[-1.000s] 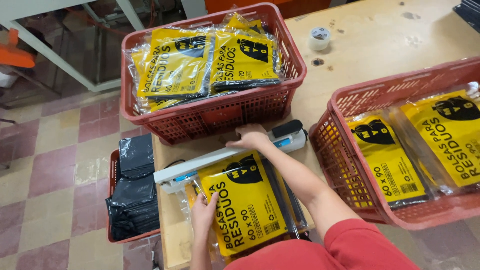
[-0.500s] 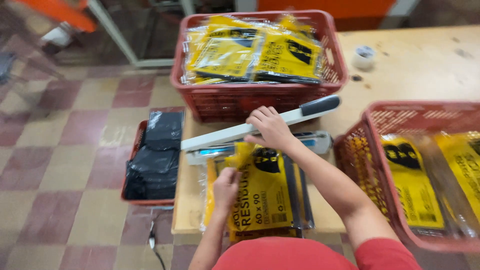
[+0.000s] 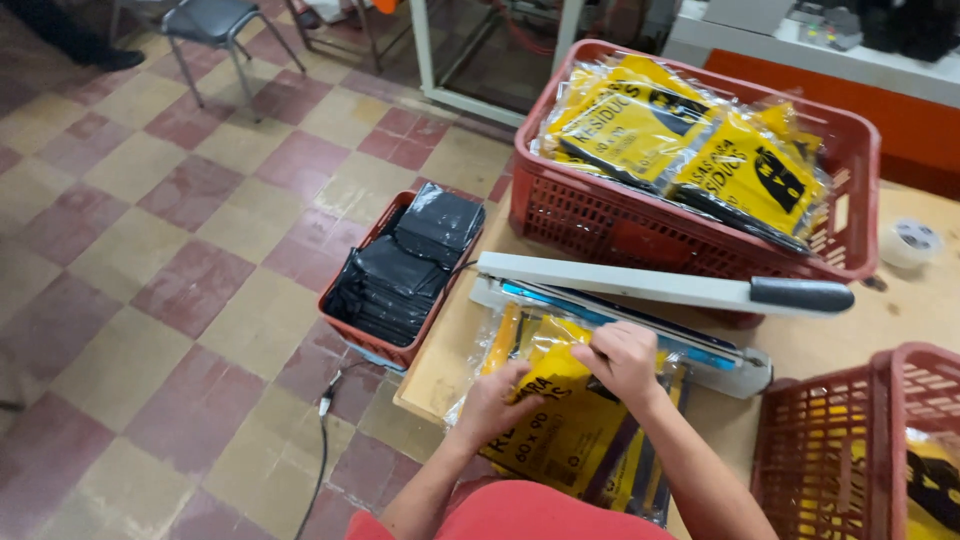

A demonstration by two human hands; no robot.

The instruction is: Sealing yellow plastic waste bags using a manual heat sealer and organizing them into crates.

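We see both hands on a yellow packet [image 3: 565, 425] that lies flat on the counter [image 3: 850, 330], just in front of the heat sealer [image 3: 640, 310]. The left hand [image 3: 497, 403] rests on the near left part of the packet, with the fingers bent and pressing down. The right hand [image 3: 625, 362] is at the far edge of the packet, the edge that points to the sealer, and its grip is narrow, the fingers pinching the clear plastic there. So the right hand is the nearer one to the sealer, and the packet lies directly under both hands. The long axis of the packet runs from the person toward the sealer, a little tilted, while the sealer bar [image 3: 660, 285] crosses it from left to right and stands lifted, with the black handle on the right side.

The packet is a clear plastic bag with a yellow printed sheet and dark folded material inside; its surface is shiny and a little wrinkled. More packets lie under it. Behind the sealer, a red basket [image 3: 600, 215] holds similar yellow packets.
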